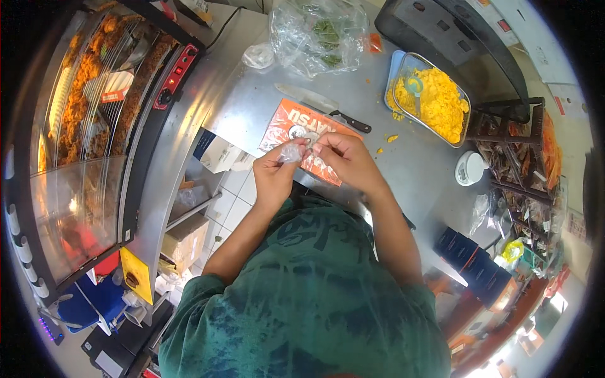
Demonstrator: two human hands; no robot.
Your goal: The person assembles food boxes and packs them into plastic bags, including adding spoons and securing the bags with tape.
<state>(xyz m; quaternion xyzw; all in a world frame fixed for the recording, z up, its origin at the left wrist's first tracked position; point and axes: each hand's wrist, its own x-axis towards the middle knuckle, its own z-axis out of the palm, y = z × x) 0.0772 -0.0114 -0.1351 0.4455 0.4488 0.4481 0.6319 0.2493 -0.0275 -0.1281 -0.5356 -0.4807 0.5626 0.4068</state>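
Observation:
My left hand (275, 173) pinches a small clear plastic bag (291, 153) between thumb and fingers. At the bag's right end, the thumb and fingertips of my right hand (348, 162) are closed together on its edge. What the bag contains, if anything, is too small to tell. Just beneath both hands lies a flat orange printed package (276, 123) with a shiny clear surface. Beyond it a large knife (309, 98) rests on the metal worktop (242, 107), its black handle to the right, by the package's far corner.
A glass tray of yellow shredded food (441, 104) stands at the far right, near a white round scale (469, 168). A clear bag with green leaves (321, 38) lies at the back. On the left is a heated display cabinet (126, 126); dark boxes (472, 264) stand lower right.

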